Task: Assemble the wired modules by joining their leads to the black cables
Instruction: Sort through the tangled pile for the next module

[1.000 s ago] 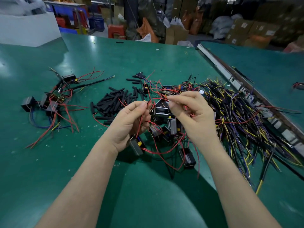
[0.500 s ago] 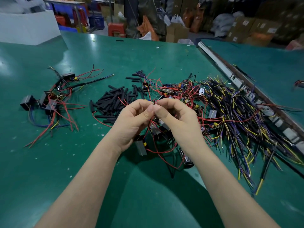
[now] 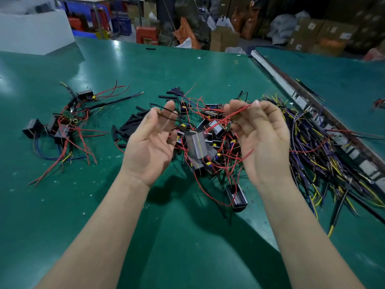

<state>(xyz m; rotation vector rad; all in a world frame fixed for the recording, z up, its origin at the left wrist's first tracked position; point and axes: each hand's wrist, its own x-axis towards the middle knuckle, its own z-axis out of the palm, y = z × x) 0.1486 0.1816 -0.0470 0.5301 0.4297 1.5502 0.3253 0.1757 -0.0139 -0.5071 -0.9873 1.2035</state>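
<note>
Two bare forearms reached in from the near edge of the green table (image 3: 187, 257). One black module (image 3: 236, 197) lay alone nearest that edge, red wires trailing from it. Beyond it both palms faced up above the central heap of modules (image 3: 200, 147). The left hand (image 3: 150, 142) pinched a thin black cable (image 3: 168, 114) between thumb and fingertips, the other fingers loosely spread. The right hand (image 3: 262, 142) had its fingers curled, pinching a red lead (image 3: 239, 112) that ran down to the heap. Short black sleeves (image 3: 129, 126) lay just left of the hands. A tangle of purple and yellow wires (image 3: 316, 151) filled the right side; a smaller cluster of wired modules (image 3: 60, 126) sat toward the left edge. Cardboard boxes (image 3: 308, 34) stood beyond the far edge.
</note>
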